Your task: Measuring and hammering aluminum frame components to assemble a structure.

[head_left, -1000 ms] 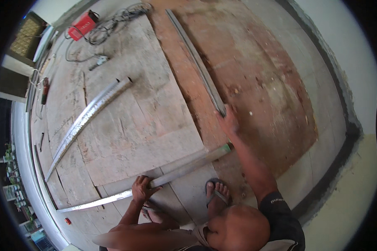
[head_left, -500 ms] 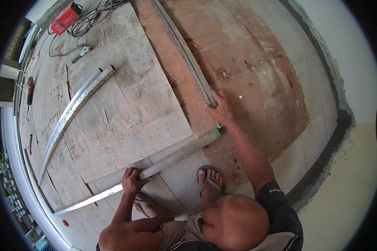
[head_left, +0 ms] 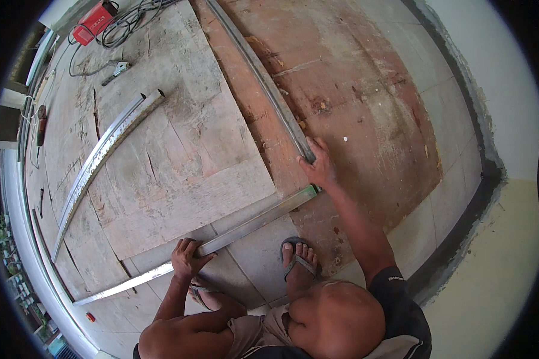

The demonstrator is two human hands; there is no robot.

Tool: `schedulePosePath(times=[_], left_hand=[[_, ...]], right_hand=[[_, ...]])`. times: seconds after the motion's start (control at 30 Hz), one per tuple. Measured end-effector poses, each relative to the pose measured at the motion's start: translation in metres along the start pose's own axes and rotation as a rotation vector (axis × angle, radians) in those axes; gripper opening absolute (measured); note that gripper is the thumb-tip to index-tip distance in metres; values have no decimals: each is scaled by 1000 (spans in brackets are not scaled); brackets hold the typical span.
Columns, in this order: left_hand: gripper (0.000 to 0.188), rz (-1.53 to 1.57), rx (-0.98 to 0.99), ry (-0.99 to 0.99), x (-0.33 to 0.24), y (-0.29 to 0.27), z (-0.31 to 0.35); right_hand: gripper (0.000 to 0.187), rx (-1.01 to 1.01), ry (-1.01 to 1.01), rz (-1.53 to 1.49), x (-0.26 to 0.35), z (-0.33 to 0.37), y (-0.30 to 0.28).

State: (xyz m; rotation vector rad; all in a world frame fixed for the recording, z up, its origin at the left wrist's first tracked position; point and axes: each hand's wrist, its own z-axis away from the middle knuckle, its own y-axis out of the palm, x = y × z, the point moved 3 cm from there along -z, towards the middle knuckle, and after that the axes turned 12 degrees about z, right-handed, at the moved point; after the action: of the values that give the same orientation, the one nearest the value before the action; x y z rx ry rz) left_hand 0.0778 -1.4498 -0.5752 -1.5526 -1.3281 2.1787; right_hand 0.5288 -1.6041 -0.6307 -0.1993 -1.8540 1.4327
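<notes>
My left hand [head_left: 188, 260] is wrapped round a silvery metal tube [head_left: 251, 223] that lies across the floor just before my feet. The right end of that tube is green. Farther right, my right hand [head_left: 319, 166] grips the near end of a second, duller metal tube [head_left: 260, 75], which runs away from me over reddish plywood. Its gripped end sits a little beyond the green end of the first tube; whether the two touch is hidden by my hand.
Two curved-looking metal strips [head_left: 102, 146] lie on the pale board [head_left: 179, 131] at left. Beyond them are a clamp [head_left: 118, 69], a red machine [head_left: 96, 24] and coiled black cables [head_left: 129, 27]. An angle grinder-like tool [head_left: 41, 125] rests far left. A wall [head_left: 491, 251] stands right.
My right hand has drawn the far tube slightly toward me and to the right, bringing its end nearer the green end. My left hand keeps its hold on the near tube.
</notes>
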Motion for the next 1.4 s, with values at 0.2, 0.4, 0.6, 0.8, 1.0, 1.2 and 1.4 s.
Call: schedulePosePath(times=[0.2, 0.4, 0.6, 0.8, 1.0, 1.2, 1.4], left_hand=[[51, -36, -8, 2, 0, -2, 1], [53, -11, 12, -56, 0, 1, 0], [51, -54, -11, -29, 1, -7, 2], [50, -43, -21, -6, -2, 1, 0], [51, -37, 20, -56, 1, -4, 5], [50, -18, 31, -44, 3, -6, 5], [48, -24, 9, -21, -1, -3, 0]], right_hand=[[70, 71, 7, -12, 41, -47, 12], [70, 40, -25, 47, 44, -39, 25], [71, 97, 6, 27, 57, -9, 27], [74, 189, -38, -62, 40, -14, 0], [78, 476, 260, -312, 51, -7, -38], [76, 297, 111, 176, 62, 36, -25], [72, 58, 65, 36, 35, 49, 5]])
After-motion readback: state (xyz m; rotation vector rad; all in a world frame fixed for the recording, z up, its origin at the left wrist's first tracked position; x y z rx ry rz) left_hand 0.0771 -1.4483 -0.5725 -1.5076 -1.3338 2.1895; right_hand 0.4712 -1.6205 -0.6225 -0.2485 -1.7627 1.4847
